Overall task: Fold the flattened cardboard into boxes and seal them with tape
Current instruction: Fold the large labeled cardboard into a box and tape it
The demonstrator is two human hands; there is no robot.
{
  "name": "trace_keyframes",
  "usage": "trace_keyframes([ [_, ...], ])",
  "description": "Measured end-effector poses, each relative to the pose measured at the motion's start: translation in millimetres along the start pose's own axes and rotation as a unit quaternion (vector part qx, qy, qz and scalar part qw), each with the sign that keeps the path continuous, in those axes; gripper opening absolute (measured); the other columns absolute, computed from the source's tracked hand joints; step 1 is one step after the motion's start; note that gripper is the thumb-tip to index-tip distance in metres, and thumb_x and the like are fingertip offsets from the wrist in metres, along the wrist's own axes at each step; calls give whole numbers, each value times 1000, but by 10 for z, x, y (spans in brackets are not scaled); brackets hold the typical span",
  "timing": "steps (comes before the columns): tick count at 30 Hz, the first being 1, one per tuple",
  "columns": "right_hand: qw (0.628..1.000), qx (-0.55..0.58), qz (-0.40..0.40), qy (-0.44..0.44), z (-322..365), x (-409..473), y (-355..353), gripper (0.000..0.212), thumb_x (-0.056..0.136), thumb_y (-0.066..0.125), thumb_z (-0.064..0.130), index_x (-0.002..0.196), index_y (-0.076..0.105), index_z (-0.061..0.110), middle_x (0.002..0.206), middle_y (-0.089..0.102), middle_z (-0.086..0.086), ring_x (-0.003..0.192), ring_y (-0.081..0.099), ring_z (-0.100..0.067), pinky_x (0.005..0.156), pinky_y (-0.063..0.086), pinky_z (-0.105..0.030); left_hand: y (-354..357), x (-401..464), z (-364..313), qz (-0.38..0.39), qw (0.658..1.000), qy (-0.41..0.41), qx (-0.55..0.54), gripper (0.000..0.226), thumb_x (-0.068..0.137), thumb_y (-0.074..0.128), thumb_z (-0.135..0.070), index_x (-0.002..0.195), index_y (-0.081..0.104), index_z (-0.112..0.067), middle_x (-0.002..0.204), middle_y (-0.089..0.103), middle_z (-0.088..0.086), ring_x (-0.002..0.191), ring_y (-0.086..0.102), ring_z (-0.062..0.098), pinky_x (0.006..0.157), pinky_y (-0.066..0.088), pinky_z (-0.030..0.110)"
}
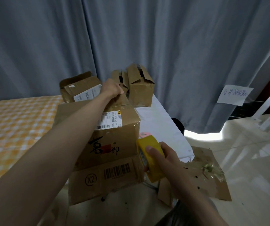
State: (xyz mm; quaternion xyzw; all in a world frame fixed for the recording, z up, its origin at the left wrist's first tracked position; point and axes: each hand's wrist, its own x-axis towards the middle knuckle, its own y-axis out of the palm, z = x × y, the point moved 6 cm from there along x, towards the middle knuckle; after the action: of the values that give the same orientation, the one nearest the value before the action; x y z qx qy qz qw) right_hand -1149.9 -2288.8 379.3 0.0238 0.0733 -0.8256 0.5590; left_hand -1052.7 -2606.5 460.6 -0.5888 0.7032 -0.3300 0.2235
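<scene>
A large brown cardboard box [114, 136] with a white shipping label and black and red print stands on the bed's near corner. My left hand [112, 88] reaches over it and grips the upright far flap [120, 100] of that box. My right hand [162, 159] holds a yellow roll of tape [149, 159] right beside the box's lower right corner. Below the box leans a flat piece of cardboard [105, 178] with a barcode and an "X2" mark.
Three smaller folded boxes stand behind: one with a label [78, 88] at the left, two with open flaps [139, 85] at the right. A dirty flattened cardboard sheet [212, 173] lies on the floor at the right. Blue curtains hang behind the bed [16, 121].
</scene>
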Motion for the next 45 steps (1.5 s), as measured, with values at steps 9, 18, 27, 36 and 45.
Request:
trace_keyframes([
  [9, 999, 11, -2, -48, -70, 210, 140, 20, 95, 64, 34, 81, 56, 22, 73, 59, 8, 70, 59, -9, 63, 49, -24, -110, -1168, -388, 31, 956, 226, 187, 42, 103, 29, -48, 91, 57, -19, 97, 58, 2, 88, 58, 19, 78, 47, 40],
  [18, 996, 25, 46, -67, 82, 692, 682, 32, 95, 63, 34, 86, 50, 6, 73, 49, 2, 62, 48, -4, 55, 41, -15, -163, -1100, 326, 26, 936, 216, 276, 73, 100, 16, -60, 158, 16, -15, 166, 11, 1, 152, 12, 16, 121, 11, 34],
  [27, 999, 16, 31, -30, -121, 917, 690, 33, 106, 40, 35, 100, 60, 9, 85, 56, -14, 78, 57, -16, 83, 43, -34, -197, -846, 571, 2, 917, 266, 298, 73, 101, 14, -60, 157, 23, -14, 164, 21, 2, 150, 20, 17, 123, 16, 37],
  [36, 858, -505, -40, -85, -559, 1714, 151, 33, 98, 53, 35, 120, 67, 16, 121, 50, -13, 117, 42, -33, 94, 43, -44, -272, -978, 438, -76, 902, 294, 306, 76, 96, 19, -68, 139, 54, -16, 120, 45, 3, 107, 44, 22, 90, 39, 41],
  [45, 963, -156, -69, -210, -106, 1703, 41, 16, 89, 74, 23, 88, 62, 14, 84, 67, -2, 71, 68, -22, 61, 57, -47, 19, -1286, 387, -47, 928, 190, 316, 132, 59, 29, -103, 152, 25, -10, 152, 30, 4, 142, 26, 24, 122, 14, 49],
])
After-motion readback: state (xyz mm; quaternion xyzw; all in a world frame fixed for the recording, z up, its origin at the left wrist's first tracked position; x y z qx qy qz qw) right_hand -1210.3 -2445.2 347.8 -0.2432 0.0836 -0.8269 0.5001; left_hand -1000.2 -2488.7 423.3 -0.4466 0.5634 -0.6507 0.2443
